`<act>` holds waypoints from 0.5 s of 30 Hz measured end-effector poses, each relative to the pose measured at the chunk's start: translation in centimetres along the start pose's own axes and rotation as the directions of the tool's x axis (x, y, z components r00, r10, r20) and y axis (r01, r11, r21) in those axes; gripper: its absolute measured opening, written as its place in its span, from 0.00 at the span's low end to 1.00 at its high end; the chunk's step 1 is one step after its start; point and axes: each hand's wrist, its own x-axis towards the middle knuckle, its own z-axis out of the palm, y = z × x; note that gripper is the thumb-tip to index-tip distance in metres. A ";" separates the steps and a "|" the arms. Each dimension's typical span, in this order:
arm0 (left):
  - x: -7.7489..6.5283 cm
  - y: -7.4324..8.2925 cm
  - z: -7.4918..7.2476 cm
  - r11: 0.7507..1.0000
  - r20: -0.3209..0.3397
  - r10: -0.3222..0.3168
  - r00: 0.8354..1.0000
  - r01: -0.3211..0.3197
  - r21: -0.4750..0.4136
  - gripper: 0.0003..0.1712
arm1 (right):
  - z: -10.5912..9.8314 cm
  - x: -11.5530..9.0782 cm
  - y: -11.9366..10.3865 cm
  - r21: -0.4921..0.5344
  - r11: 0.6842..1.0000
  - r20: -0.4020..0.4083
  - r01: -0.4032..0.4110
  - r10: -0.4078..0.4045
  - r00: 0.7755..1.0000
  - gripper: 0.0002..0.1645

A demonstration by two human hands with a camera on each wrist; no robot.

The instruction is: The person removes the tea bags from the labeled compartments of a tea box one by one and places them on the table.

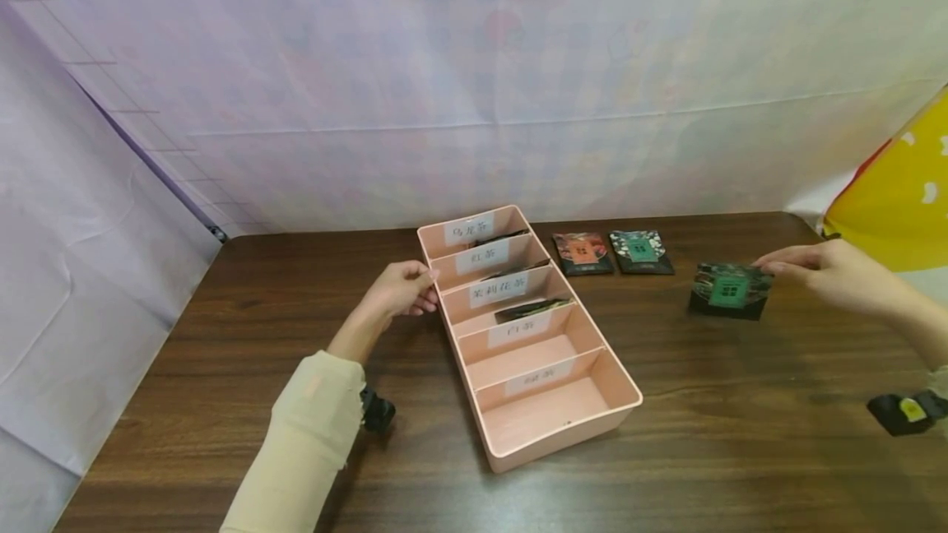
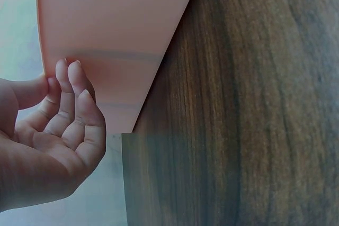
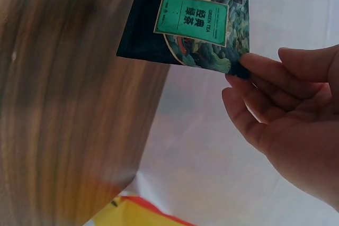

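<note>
By one corner, my right hand (image 1: 829, 266) pinches a green tea bag packet (image 1: 729, 291), held up over the right side of the table. The right wrist view shows its dark wrapper and green label (image 3: 192, 19) reading "GREEN TEA". My left hand (image 1: 403, 288) holds the left rim of a pink divided box (image 1: 563, 445); in the left wrist view, thumb and forefinger (image 2: 52, 91) meet at that rim. Dark packets stand in the box's three far compartments, one of them a packet (image 1: 533, 309) in the third. The two near compartments hold no packets.
Right of the box, an orange-labelled packet (image 1: 583, 253) and a white-and-green one (image 1: 641, 252) lie flat on the brown wooden table (image 1: 281, 352). Labels in Chinese mark the compartments. A pale cloth (image 1: 474, 89) hangs behind the table, with yellow cloth (image 1: 899, 196) at far right.
</note>
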 end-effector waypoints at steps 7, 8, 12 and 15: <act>0.0 0.0 0.0 1.000 0.004 0.002 1.000 -0.002 0.003 0.11 | 0.4 0.2 1.6 -0.009 0.999 0.007 -0.030 0.031 1.000 0.25; 0.0 0.0 0.0 1.000 0.005 0.001 1.000 -0.001 0.003 0.11 | 0.5 0.3 1.8 -0.014 1.000 -0.005 -0.017 0.017 1.000 0.24; -0.1 0.1 0.0 1.000 0.001 -0.003 1.000 0.003 0.007 0.11 | 0.8 0.5 2.7 -0.027 0.999 -0.055 0.033 -0.035 0.998 0.18; -0.1 0.1 0.0 1.000 0.001 -0.002 1.000 0.002 0.009 0.11 | 1.1 0.7 3.2 -0.025 0.999 -0.083 0.046 -0.048 0.995 0.17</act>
